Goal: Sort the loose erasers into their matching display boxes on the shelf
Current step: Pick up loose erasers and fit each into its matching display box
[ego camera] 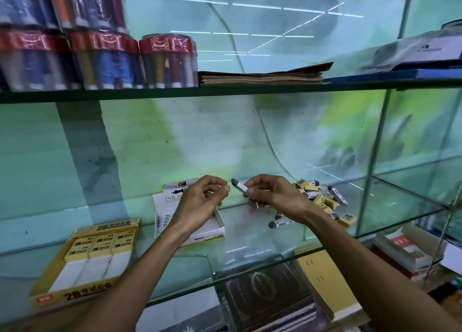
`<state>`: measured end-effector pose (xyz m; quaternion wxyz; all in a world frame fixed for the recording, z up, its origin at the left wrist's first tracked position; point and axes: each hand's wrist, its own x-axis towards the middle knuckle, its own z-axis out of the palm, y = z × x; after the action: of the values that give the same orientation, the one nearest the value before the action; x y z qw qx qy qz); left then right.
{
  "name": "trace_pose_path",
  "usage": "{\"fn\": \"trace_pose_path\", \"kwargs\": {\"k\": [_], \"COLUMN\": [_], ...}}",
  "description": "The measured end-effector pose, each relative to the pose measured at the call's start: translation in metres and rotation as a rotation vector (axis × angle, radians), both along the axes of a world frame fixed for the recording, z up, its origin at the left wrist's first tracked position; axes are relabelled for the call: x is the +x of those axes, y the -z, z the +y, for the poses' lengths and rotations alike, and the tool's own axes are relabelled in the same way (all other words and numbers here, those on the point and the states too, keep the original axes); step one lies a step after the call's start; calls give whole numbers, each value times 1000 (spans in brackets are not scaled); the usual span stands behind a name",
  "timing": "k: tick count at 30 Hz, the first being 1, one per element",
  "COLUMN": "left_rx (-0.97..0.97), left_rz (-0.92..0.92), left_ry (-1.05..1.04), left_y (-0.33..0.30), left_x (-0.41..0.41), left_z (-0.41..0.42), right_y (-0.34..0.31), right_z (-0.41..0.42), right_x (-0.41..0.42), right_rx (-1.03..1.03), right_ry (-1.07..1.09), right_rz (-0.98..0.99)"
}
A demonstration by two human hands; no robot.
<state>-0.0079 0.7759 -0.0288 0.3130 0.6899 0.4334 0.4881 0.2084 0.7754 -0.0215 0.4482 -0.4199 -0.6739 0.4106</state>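
Many erasers (322,199) were left piled loose on the glass shelf (250,246), right of the white box (212,228). Your right hand (272,194) pinched one grey eraser (239,185); your left hand (200,199), curled and empty, hovered above that box. The yellow box (75,264) looked part-filled.

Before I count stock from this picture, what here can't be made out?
- Head view: the white box interior is mostly hidden by the left hand.
- The eraser the right hand pinches has unreadable print.
- The pile count is unclear; the wrist covers part.
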Motion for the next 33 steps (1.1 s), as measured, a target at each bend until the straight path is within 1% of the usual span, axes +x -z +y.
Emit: {"fn": "trace_pose_path", "kwargs": {"k": [3,7,12,13,16,18,21,24,27,33], "left_rx": [-29,-1,107,120,163,191,205,201,193,181], "left_rz": [-33,-77,49,69,107,119,139,125,103,110], "left_ry": [6,8,-33,-52,-139,-200,-235,-245,-244,-231], "left_y": [-2,-3,-4,-4,-3,0,4,9,15,20], "left_x": [-2,-12,-37,-42,-59,-70,-84,-92,-95,-96], "left_z": [-4,-9,-17,-19,-25,-30,-37,-43,-46,-47], "right_y": [1,-2,-1,0,1,2,2,4,10,13], "right_z": [-3,-5,1,4,11,16,24,30,34,37], "right_x": [-14,-31,-52,-56,-71,-79,-94,-107,-113,-113], "right_rx": [35,34,91,129,290,352,373,373,376,384], "right_ry": [-33,-55,-92,-93,-33,-28,-54,-16,58,98], "right_rz": [-67,-86,-137,-180,-421,-557,-788,-977,-1071,-1077]}}
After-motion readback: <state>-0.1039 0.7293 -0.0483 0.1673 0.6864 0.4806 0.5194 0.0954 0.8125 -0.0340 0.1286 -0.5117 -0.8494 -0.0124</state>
